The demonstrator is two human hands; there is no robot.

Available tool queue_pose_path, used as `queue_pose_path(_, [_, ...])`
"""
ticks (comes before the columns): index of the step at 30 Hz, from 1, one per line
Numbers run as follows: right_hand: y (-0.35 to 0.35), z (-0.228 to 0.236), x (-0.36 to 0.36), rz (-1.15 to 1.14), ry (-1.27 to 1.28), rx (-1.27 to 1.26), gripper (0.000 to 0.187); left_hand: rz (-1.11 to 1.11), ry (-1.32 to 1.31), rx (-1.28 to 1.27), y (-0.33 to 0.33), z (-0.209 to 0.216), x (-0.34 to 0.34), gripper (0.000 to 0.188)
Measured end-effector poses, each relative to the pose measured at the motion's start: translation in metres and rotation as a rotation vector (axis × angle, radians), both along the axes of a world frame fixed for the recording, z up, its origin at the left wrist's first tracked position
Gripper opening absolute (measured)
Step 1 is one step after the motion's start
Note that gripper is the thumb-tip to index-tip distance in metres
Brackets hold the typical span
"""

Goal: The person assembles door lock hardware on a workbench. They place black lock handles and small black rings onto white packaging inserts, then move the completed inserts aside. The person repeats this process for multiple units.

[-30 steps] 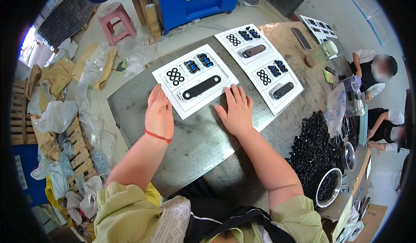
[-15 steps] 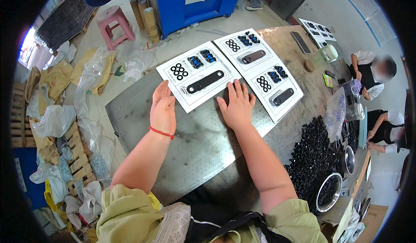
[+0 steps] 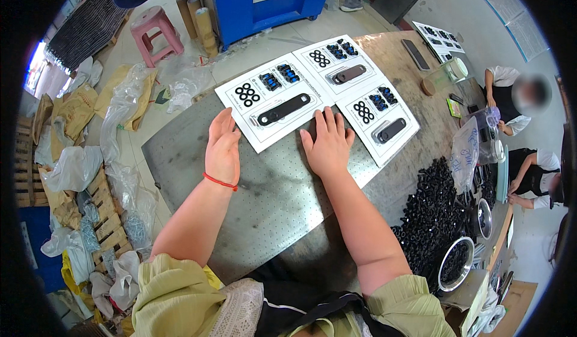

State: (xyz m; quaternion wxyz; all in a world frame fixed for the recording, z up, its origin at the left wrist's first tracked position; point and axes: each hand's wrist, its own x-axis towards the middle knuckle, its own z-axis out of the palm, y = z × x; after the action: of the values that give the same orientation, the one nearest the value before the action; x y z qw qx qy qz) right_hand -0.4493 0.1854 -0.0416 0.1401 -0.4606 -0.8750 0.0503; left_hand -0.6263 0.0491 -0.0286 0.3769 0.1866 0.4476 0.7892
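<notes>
I have both hands flat, fingers spread and gripping nothing: my left hand (image 3: 222,148) on the near edge of the white parts card (image 3: 273,100), my right hand (image 3: 327,145) beside it on the metal bench (image 3: 264,199). I judge a careless push could skew the card and scatter its loose black rings (image 3: 246,94).

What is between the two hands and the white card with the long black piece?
Nothing visible. The left hand and right hand lie flat on the metal table, fingertips already on the near edge of the white card.
</notes>
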Motion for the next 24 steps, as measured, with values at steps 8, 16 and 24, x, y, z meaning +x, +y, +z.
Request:
queue_pose_path(8, [-0.003, 0.001, -0.002, 0.009, -0.013, 0.002, 0.062, -0.017, 0.027, 0.003, -0.002, 0.003, 0.003, 0.064])
queue_pose_path(16, [0.005, 0.004, 0.019, 0.050, 0.214, 0.038, 0.057, 0.094, 0.415, -0.060, 0.020, -0.020, 0.016, 0.071])
queue_pose_path(24, [-0.072, 0.085, 0.201, 0.361, 0.450, 0.017, 0.043, 0.286, 0.759, -0.187, 0.028, 0.011, 0.030, 0.073])
